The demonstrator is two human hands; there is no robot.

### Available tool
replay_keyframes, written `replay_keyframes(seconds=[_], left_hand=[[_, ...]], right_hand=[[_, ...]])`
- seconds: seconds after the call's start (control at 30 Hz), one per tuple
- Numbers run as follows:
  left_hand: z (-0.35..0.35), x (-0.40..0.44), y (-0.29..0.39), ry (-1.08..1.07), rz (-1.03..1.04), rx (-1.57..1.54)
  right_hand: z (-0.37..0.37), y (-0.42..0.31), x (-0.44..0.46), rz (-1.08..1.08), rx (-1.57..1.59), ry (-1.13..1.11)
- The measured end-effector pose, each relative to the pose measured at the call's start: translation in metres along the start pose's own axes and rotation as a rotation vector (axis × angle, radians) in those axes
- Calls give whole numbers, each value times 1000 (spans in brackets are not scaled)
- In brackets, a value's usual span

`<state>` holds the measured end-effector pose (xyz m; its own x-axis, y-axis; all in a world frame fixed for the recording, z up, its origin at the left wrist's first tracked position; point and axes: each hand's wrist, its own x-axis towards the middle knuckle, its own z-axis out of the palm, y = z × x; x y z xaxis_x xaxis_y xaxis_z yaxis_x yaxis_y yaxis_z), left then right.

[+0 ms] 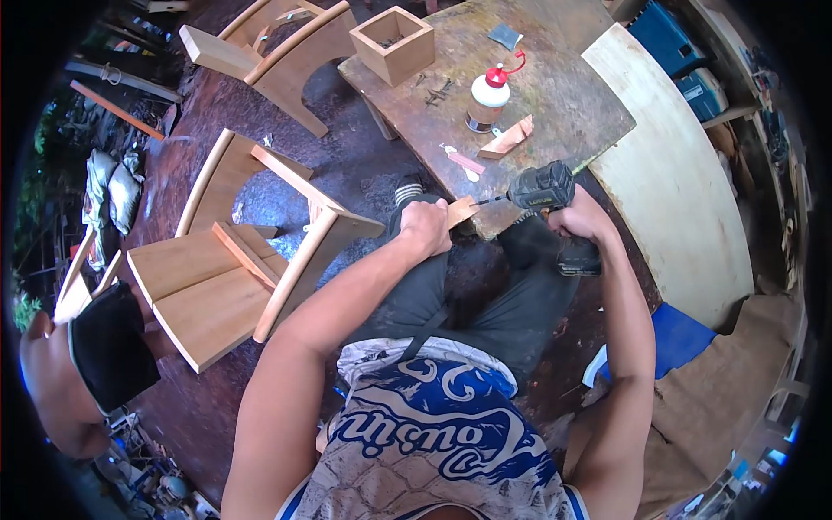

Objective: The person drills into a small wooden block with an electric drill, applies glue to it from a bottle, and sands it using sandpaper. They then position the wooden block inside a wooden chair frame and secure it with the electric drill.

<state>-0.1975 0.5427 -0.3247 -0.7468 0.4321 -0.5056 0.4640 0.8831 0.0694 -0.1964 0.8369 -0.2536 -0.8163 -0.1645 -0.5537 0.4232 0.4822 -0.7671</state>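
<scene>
Far left there's part of another person [61,390], bare skin next to something black, with some pale sacks [124,195] further back. Next along, a wooden chair [191,299] sits tipped over on the dark floor [182,394], two flat boards facing up, and a second wooden frame [299,82] is just behind it. Then comes the counter [576,87], a worn low one with an open wooden box [409,65] at its far left corner.

The left hand [425,227] is at the near edge, fingers closed round a small wood piece [464,210] – it's right at the counter's corner, with its end poking out toward the drill. Past the box are a few loose screws [440,90], then a white bottle [487,102] with a red cap, standing upright, and a wood offcut [510,137] just beside it.

The drill [542,186] is level, bit aimed left at the end of the wood piece – can't tell if it's biting in. The right hand [585,217] has its fingers wrapped round the grip. Furthest right: a long pale board [685,173], a blue sheet [676,338] and two blue cases [666,39]
</scene>
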Motion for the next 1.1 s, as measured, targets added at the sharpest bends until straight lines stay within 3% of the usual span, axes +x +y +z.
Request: replay_keyframes(seconds=[0.63,1.1], left_hand=[[-2,3,0,-40,-3,-45],[-12,5,2,-90,-15,-43]], right_hand=[[-22,-33,34,21,-213,-215],[-19,-45,34,103,-235,-193]])
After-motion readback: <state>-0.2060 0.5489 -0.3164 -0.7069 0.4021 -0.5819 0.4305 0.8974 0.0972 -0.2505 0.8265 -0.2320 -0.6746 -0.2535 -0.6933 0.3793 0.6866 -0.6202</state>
